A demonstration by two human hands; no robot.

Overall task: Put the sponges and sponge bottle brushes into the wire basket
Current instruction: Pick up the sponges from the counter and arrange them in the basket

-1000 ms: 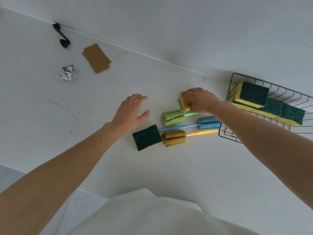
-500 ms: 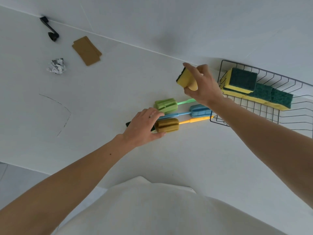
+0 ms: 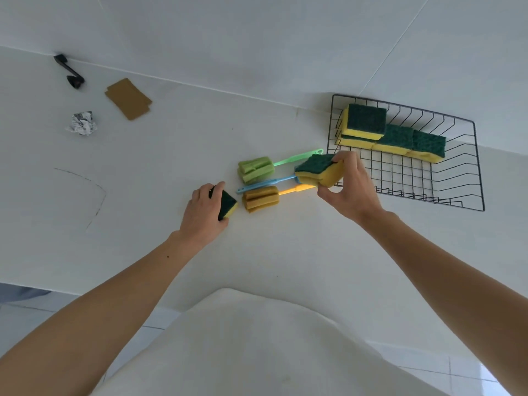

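My right hand (image 3: 350, 192) holds a yellow sponge with a green scouring face (image 3: 317, 170) in the air, just left of the black wire basket (image 3: 474, 155). Several matching sponges (image 3: 394, 135) lie stacked in the basket's far part. My left hand (image 3: 204, 212) grips another green-and-yellow sponge (image 3: 228, 202) at the counter surface. Between my hands lie three sponge bottle brushes: a green one (image 3: 255, 169), an ochre one with an orange handle (image 3: 260, 198), and a blue one (image 3: 265, 182) whose head is hidden behind the held sponge.
On the white counter at the far left sit a crumpled paper ball (image 3: 82, 123), brown cardboard pieces (image 3: 128, 98) and a small black fitting (image 3: 70, 71) by the wall. The counter's front edge runs at the lower left, with tiled floor below.
My right hand carried its sponge down from its raised position to beside the basket's left rim. My left hand closed on the sponge by the ochre brush and tilted it up.
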